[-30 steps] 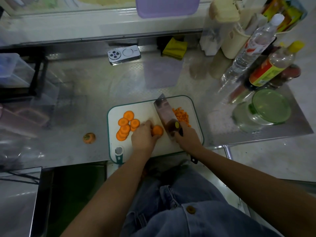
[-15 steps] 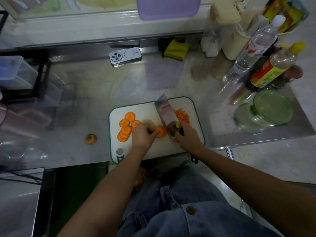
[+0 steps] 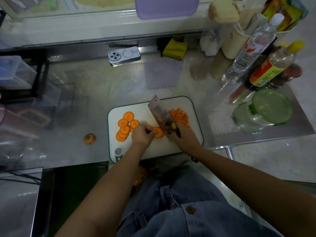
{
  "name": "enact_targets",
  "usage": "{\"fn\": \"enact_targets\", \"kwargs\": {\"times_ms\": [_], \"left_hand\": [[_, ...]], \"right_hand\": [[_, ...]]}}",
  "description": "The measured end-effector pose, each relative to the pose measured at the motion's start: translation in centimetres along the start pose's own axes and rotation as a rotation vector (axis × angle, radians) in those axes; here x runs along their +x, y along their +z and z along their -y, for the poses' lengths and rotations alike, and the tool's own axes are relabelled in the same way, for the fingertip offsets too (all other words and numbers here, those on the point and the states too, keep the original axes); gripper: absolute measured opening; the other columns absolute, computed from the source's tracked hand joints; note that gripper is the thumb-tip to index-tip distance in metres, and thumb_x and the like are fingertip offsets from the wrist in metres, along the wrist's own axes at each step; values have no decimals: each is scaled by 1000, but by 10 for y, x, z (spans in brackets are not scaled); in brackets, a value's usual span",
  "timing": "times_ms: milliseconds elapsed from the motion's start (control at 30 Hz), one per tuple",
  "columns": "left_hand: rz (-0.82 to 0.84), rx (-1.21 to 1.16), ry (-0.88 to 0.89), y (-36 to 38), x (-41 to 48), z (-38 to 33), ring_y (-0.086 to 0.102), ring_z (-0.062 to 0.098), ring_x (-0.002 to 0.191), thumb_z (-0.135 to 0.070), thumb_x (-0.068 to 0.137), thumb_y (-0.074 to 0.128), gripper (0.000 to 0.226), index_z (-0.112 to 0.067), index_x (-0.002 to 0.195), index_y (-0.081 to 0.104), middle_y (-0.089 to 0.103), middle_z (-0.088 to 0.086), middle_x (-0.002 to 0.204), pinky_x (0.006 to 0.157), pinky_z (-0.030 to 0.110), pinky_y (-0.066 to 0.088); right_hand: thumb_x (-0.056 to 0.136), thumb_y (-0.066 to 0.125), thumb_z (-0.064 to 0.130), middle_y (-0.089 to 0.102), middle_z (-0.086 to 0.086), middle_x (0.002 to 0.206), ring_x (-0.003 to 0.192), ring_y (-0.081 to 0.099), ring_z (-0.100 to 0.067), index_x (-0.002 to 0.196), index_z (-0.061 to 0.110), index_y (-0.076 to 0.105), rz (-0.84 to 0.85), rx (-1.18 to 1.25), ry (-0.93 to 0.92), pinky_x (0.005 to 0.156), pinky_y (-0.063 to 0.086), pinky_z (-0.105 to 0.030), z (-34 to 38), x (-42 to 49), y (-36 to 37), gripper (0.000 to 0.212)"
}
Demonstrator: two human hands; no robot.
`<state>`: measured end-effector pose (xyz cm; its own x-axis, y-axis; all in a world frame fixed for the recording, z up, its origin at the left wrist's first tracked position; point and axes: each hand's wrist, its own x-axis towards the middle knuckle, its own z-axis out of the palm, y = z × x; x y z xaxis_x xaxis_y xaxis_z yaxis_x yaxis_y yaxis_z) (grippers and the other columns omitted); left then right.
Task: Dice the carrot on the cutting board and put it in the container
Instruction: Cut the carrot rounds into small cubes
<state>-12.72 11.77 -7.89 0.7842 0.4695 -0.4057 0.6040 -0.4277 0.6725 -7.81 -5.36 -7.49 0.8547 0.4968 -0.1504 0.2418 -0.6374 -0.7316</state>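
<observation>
A white cutting board [image 3: 191, 106] with a green rim lies on the steel counter. Several round carrot slices [image 3: 125, 125] are piled on its left part, and a heap of diced carrot [image 3: 180, 116] lies at its right. My left hand [image 3: 142, 135] pinches a stack of carrot slices [image 3: 159, 132] in the board's middle. My right hand [image 3: 185, 136] grips the handle of a cleaver [image 3: 159, 115], whose blade stands just right of that stack. A clear glass container with a green lid [image 3: 271, 106] stands to the right of the board.
A carrot end [image 3: 89, 139] lies on the counter left of the board. A phone [image 3: 124, 55], a yellow cloth [image 3: 174, 48] and a purple board [image 3: 166, 7] are at the back. Bottles [image 3: 273, 65] crowd the back right. The counter edge runs just below the board.
My left hand has shifted its fingers onto the carrot stack, and the cleaver blade has come closer against it. The view has drifted slightly.
</observation>
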Motion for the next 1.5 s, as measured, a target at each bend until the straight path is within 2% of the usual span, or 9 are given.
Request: {"fn": "enact_targets", "kwargs": {"times_ms": [200,367,500,633,733,800,967,1100,1500], "left_hand": [[92,-49,-61,-4,2,0,62,29,73,-16,91,62,14,-6,81,66,66,17,80,71,38,52],[255,-309,22,-18,-6,-2,50,13,60,-8,97,51,18,-9,81,59,54,6,66,56,23,45],[32,-186,-80,-11,-1,4,57,23,77,-19,91,61,15,-5,86,64,61,9,79,72,34,48],[18,-287,-138,1,-1,-3,64,35,94,-14,86,68,4,-12,89,67,69,17,96,87,47,53],[14,-178,-109,5,-2,-12,63,29,97,-17,86,68,14,-10,98,70,69,12,101,87,38,51],[-17,-11,-96,6,-2,-14,63,27,96,-23,86,67,18,-12,101,70,70,10,101,78,32,48],[-92,136,-38,4,-9,-16,62,27,94,-25,86,66,22,-11,102,63,67,9,99,68,28,40],[-108,135,12,2,-11,-13,63,24,90,-30,82,70,29,-12,103,60,68,5,95,69,28,42],[-98,98,-63,7,-13,-17,62,26,93,-19,81,71,22,-12,100,64,68,8,97,72,28,39]], "right_hand": [[89,55,12,54,-9,80,72,51,-24,106,1,53,3,-29,20,64,38,-33,1,1,1,20],[91,54,14,52,-4,80,72,48,-18,107,1,52,39,-31,20,65,33,-28,7,4,-1,21],[88,54,4,47,5,67,65,46,-18,100,9,52,6,43,49,61,30,-27,0,4,-2,13],[93,54,16,63,-7,73,63,59,-19,138,13,41,-76,90,134,59,48,-31,-4,7,-8,47],[92,54,21,67,-14,82,72,64,-27,143,19,35,-60,95,138,69,54,-47,-5,7,-14,54],[92,53,19,64,-16,73,66,62,-29,146,19,31,-57,86,137,67,53,-46,-5,6,-16,58],[89,54,8,57,-17,70,64,53,-27,122,-6,48,-26,23,124,63,44,-41,-3,-1,-15,36],[90,56,12,51,-4,74,69,47,-19,108,0,55,-41,14,43,62,29,-28,6,-6,-13,21],[92,54,19,62,-14,78,70,58,-34,105,5,52,-45,-157,-14,57,36,-33,8,-5,-10,19]]}}
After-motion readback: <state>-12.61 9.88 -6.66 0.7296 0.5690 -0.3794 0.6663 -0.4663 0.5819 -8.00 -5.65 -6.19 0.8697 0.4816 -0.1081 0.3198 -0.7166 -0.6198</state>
